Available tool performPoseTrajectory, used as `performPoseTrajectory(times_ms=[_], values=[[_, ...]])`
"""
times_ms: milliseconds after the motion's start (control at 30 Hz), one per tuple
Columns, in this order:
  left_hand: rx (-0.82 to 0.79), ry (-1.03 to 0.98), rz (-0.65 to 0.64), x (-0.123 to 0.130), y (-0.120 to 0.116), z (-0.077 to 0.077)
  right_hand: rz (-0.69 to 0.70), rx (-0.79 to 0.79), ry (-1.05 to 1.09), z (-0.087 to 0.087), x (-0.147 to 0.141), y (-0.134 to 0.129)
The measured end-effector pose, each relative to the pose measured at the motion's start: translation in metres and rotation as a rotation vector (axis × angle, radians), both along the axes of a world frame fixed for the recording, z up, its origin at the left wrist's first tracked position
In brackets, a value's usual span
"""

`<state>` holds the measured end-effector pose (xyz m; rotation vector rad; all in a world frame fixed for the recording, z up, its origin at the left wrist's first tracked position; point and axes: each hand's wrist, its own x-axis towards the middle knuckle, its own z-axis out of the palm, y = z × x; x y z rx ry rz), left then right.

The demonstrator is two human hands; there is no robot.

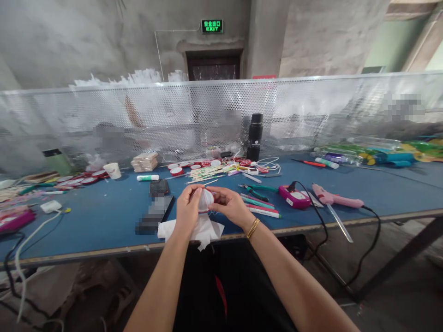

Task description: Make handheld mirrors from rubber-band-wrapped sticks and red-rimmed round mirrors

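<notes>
Both hands hold one small round disc (206, 199), whitish with reddish lines and a red rim, over the front part of the blue table. My left hand (188, 206) grips its left side, thumb on the face. Closed on the right edge is my right hand (228, 203), with a gold bracelet on that wrist. A thin stick (211, 182) shows just above the fingertips; whether it touches them I cannot tell. White tissue (207, 229) lies under the hands at the table's front edge. Left of them is a dark phone (157, 214).
Pens (263, 211), green-handled pliers (258, 192), a purple power socket (294, 197) and a pink glue gun (334, 198) lie to the right. Behind are wooden sticks (206, 172), red-rimmed discs (176, 171) and a black bottle (255, 138). A paper cup (112, 170) stands left.
</notes>
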<state>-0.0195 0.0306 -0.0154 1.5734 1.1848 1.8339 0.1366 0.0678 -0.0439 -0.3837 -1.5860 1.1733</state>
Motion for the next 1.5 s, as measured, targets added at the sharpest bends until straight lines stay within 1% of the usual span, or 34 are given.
performPoseTrajectory(times_ms=[167,300,400,533,600,733,800,867,933,1033,1133,1233,1333,1400,1500], values=[[0.006,0.022,0.023,0.0,-0.002,0.003,-0.004,0.001,0.005,0.0,0.0,0.001],[0.014,0.046,0.016,-0.001,0.0,0.002,-0.007,0.003,0.011,-0.002,-0.001,0.002],[-0.013,0.022,-0.015,-0.001,0.002,0.0,0.001,-0.004,0.013,-0.003,-0.002,0.002],[-0.047,-0.083,-0.084,0.001,0.002,0.0,-0.011,-0.005,0.009,-0.003,-0.003,0.002],[-0.051,-0.088,-0.095,0.001,0.001,0.001,-0.022,0.004,0.011,-0.002,-0.003,0.001],[-0.068,-0.036,-0.066,0.001,-0.001,0.004,0.017,0.015,-0.003,0.0,-0.001,-0.001],[-0.07,-0.03,-0.049,0.001,-0.001,0.004,0.057,0.032,-0.027,0.001,0.0,-0.003],[-0.068,-0.04,-0.034,0.0,-0.001,0.004,0.06,0.055,-0.05,0.001,0.0,-0.004],[-0.085,-0.055,-0.023,0.0,-0.001,0.005,0.019,0.069,-0.064,0.001,0.0,-0.004],[-0.127,-0.051,-0.033,-0.001,0.001,0.006,-0.081,0.089,-0.065,0.002,-0.001,-0.004],[-0.132,-0.039,-0.082,-0.002,0.003,0.006,-0.183,0.14,-0.088,0.004,0.0,-0.005],[-0.129,-0.052,-0.154,-0.002,0.005,0.004,-0.248,0.174,-0.106,0.006,0.001,-0.004],[-0.186,-0.082,-0.235,-0.001,0.004,0.004,-0.282,0.172,-0.091,0.005,0.001,-0.002],[-0.209,-0.111,-0.262,0.0,0.003,0.005,-0.268,0.15,-0.074,0.003,0.0,0.0],[-0.168,-0.159,-0.204,0.002,0.0,0.006,-0.268,0.077,-0.039,0.002,0.004,0.006]])
